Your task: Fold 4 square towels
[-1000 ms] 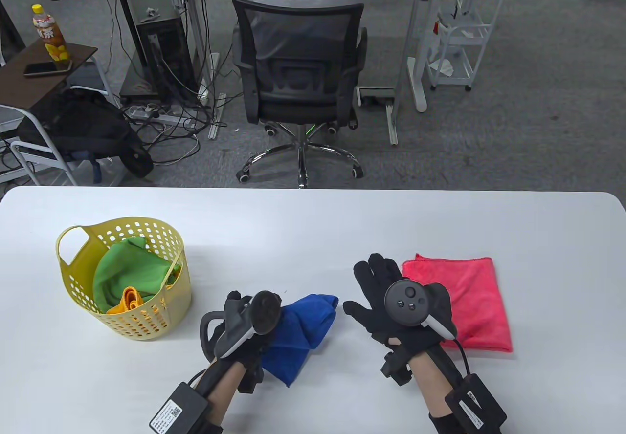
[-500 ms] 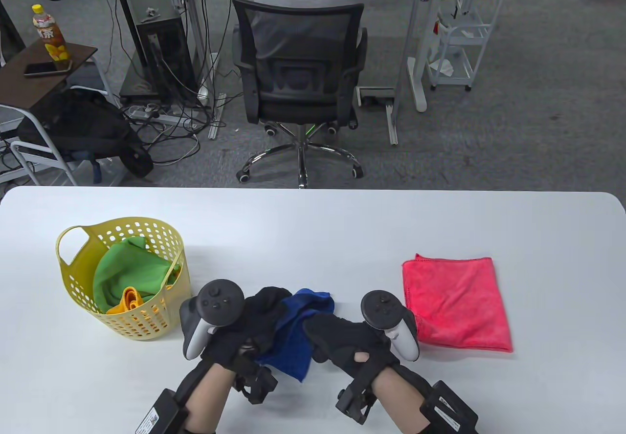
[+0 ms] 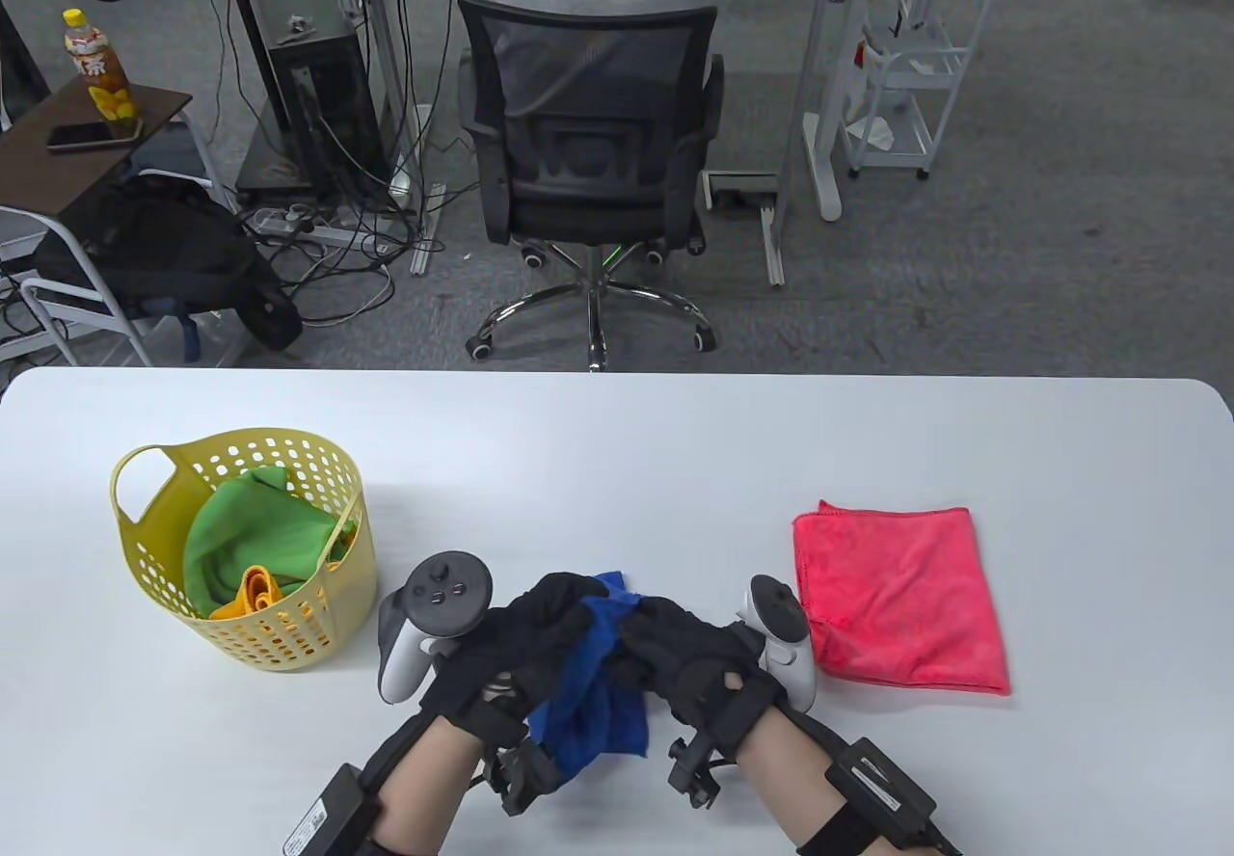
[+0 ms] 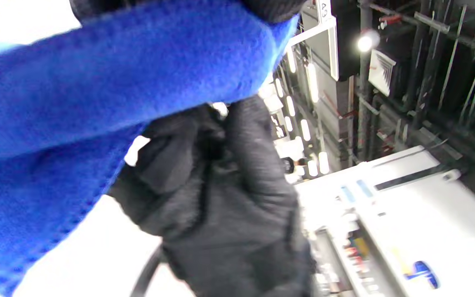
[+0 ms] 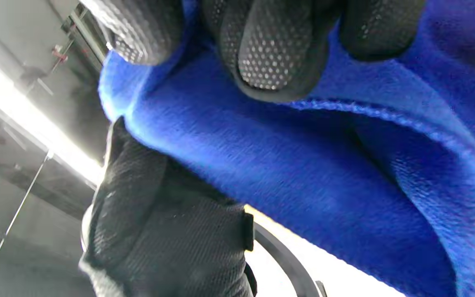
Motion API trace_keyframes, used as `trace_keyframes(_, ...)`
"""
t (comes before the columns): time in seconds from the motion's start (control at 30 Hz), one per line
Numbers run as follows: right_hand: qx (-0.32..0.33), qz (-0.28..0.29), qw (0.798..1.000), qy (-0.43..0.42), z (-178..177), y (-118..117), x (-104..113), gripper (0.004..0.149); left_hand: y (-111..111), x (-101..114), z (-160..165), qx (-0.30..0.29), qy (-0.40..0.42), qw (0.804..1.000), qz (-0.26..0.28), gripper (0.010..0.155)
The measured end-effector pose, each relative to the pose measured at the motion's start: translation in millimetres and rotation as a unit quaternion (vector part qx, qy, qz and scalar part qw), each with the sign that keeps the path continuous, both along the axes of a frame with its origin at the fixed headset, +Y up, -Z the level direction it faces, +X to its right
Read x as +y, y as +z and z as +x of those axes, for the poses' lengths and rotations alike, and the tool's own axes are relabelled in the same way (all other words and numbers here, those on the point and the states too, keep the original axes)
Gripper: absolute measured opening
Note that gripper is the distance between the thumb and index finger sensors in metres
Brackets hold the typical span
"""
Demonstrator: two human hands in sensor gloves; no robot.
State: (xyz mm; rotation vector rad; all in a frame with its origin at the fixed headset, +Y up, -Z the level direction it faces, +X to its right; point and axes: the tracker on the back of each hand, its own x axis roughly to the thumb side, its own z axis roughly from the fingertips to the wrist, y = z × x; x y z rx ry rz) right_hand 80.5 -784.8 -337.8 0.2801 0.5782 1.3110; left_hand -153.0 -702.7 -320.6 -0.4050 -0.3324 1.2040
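Observation:
A crumpled blue towel (image 3: 590, 692) hangs between both hands near the table's front edge. My left hand (image 3: 540, 620) grips its top on the left. My right hand (image 3: 665, 649) grips it close beside, on the right. The two hands almost touch. The towel fills the left wrist view (image 4: 76, 82) and the right wrist view (image 5: 324, 173), where my fingertips (image 5: 274, 62) press on its hem. A folded red towel (image 3: 901, 601) lies flat to the right. A yellow basket (image 3: 159, 567) on the left holds a green towel (image 3: 255, 538) and an orange towel (image 3: 253, 594).
The white table (image 3: 617, 441) stretches behind the hands. Beyond its far edge stands a black office chair (image 3: 588, 152) with a seated person, with desks and cables around it.
My right hand left the red towel, moved left and took hold of the blue towel. Both hands drew together and lifted the towel, which now hangs bunched between them.

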Motion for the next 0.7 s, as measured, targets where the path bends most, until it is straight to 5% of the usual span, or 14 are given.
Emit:
trace_keyframes(0.1,0.021,-0.009,0.999,0.038,-1,1,-3,0.071,-2,-3,-3,-0.031,0.057,0.997,-0.040,0.043)
trace_keyframes(0.2,0.020,-0.029,0.998,0.054,2,-2,-5,0.048,-5,0,-9,-0.010,0.027,1.000,-0.012,0.043)
trace_keyframes(0.3,-0.004,0.056,0.983,0.173,13,-8,-1,0.034,-4,6,-16,0.021,0.004,1.000,0.012,0.043)
trace_keyframes(0.4,-0.043,0.148,0.945,0.289,22,-13,8,0.034,-3,10,-21,0.047,-0.022,0.998,0.033,0.043)
trace_keyframes(0.53,-0.013,0.144,0.905,0.399,29,-18,8,0.048,-3,11,-20,0.046,-0.023,0.998,0.034,0.043)
trace_keyframes(0.6,-0.003,0.091,0.912,0.400,32,-18,-1,0.068,-3,10,-18,0.037,-0.021,0.999,0.030,0.043)
trace_keyframes(0.7,0.000,0.061,0.925,0.375,34,-19,-3,0.076,-2,10,-14,0.030,-0.032,0.998,0.033,0.043)
